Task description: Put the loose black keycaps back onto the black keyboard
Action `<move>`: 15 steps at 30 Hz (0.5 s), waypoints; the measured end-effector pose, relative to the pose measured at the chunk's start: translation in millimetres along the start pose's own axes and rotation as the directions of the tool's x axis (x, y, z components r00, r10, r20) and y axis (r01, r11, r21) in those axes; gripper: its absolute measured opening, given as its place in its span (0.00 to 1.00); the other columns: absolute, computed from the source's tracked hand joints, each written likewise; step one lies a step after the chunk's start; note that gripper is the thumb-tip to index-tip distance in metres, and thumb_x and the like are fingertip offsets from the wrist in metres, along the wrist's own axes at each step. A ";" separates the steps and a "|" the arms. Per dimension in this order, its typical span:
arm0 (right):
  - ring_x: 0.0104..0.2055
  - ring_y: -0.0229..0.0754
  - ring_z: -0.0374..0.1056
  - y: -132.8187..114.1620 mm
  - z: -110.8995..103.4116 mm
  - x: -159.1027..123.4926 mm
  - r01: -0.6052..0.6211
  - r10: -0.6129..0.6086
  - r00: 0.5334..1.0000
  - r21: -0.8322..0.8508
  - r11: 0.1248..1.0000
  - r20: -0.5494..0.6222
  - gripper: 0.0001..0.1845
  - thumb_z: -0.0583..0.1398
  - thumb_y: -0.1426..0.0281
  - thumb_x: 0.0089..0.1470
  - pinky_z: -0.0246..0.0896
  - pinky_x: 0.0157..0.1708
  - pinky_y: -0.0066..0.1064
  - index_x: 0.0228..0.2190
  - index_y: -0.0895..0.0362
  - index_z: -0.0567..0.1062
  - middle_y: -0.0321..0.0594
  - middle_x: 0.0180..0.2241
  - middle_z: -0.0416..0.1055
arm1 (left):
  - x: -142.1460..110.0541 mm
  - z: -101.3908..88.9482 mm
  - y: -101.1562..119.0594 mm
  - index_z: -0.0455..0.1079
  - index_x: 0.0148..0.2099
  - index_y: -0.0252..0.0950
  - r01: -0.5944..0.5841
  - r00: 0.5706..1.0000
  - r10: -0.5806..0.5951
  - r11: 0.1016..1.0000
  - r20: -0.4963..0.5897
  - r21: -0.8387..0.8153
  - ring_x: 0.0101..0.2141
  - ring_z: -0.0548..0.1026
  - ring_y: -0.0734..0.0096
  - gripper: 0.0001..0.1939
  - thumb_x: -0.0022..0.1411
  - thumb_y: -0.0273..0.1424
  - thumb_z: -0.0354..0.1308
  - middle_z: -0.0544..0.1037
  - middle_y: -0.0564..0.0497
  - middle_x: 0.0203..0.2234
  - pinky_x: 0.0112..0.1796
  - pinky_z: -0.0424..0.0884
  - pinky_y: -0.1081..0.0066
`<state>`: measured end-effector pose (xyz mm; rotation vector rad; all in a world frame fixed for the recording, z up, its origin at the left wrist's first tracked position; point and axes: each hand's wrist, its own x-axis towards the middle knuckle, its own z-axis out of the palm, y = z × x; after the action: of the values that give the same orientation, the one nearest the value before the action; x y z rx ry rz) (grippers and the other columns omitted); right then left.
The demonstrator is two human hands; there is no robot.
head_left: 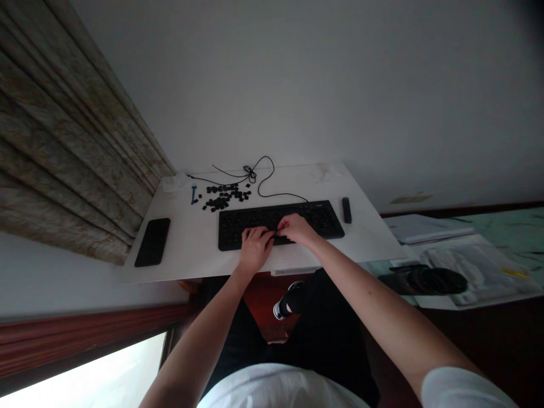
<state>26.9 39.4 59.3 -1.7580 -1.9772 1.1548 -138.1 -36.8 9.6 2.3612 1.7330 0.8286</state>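
Grey wall (318, 85) and a folded, patterned curtain (76, 124) border the smooth white tabletop (191, 246). From the head view, the black plastic keyboard (259, 217) is seen lying flat near the front edge. Over it, the right grip (296, 228) is narrowed to a pinch; whether anything is held cannot be told. The left grip (255, 245) is loosely curled, its contents likewise unclear. Force is probably best kept gentle and straight, with the keyboard braced. Small, squarish black pieces (219, 202) are scattered behind, near a thin, looped cable (250, 174).
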 end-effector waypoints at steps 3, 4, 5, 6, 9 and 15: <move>0.22 0.36 0.68 -1.0 -1.1 -0.6 -0.070 0.069 0.997 0.057 0.996 0.028 0.05 0.67 0.76 0.43 0.61 0.22 0.24 0.28 0.59 0.82 0.36 0.20 0.74 | 2.4 1.3 0.0 0.75 0.49 0.42 0.028 1.000 -0.029 1.000 -0.008 -0.010 0.47 0.72 0.62 0.10 0.68 0.32 0.57 0.78 0.48 0.45 0.53 0.60 0.56; 0.21 0.36 0.67 -1.4 -1.6 -0.7 -0.095 0.092 0.995 0.075 0.993 0.039 0.05 0.67 0.76 0.44 0.60 0.20 0.24 0.29 0.59 0.82 0.36 0.19 0.73 | 3.3 1.9 0.2 0.75 0.48 0.42 0.037 0.999 -0.037 0.999 -0.010 -0.012 0.47 0.73 0.62 0.09 0.68 0.33 0.57 0.78 0.48 0.45 0.53 0.60 0.56; 0.20 0.36 0.66 -1.6 -2.1 -0.9 -0.114 0.110 0.993 0.091 0.989 0.050 0.06 0.67 0.76 0.44 0.59 0.19 0.23 0.29 0.60 0.82 0.35 0.17 0.71 | 4.1 2.6 0.3 0.76 0.48 0.43 0.042 0.999 -0.042 0.999 -0.011 -0.011 0.47 0.73 0.62 0.09 0.68 0.33 0.57 0.78 0.49 0.44 0.53 0.60 0.55; 0.19 0.35 0.65 -1.7 -2.6 -0.9 -0.128 0.123 0.991 0.104 0.986 0.058 0.06 0.67 0.76 0.44 0.59 0.18 0.23 0.29 0.60 0.82 0.35 0.16 0.71 | 4.8 3.2 0.6 0.76 0.47 0.43 0.043 0.999 -0.043 0.999 -0.010 -0.010 0.47 0.73 0.61 0.09 0.68 0.34 0.57 0.78 0.49 0.44 0.53 0.60 0.55; 0.17 0.34 0.64 -1.6 -3.8 -1.3 -0.134 0.126 0.989 0.122 0.983 0.074 0.05 0.67 0.76 0.45 0.58 0.18 0.23 0.29 0.61 0.82 0.35 0.14 0.69 | 6.3 4.6 1.6 0.75 0.47 0.42 0.036 0.999 -0.036 0.999 -0.007 0.002 0.47 0.73 0.61 0.08 0.68 0.33 0.57 0.79 0.49 0.44 0.53 0.59 0.54; 0.17 0.35 0.64 -3.3 -4.7 -3.1 -0.101 0.098 0.992 0.044 0.994 0.073 0.06 0.67 0.71 0.48 0.57 0.18 0.23 0.30 0.61 0.83 0.36 0.14 0.69 | 7.8 4.4 3.0 0.75 0.46 0.41 0.040 0.999 -0.040 0.999 0.001 -0.007 0.47 0.73 0.61 0.07 0.67 0.32 0.58 0.79 0.49 0.43 0.54 0.59 0.54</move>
<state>28.3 38.5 65.6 -1.8345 -1.9037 1.3024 -131.9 -29.7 9.9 2.3141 1.7684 0.8259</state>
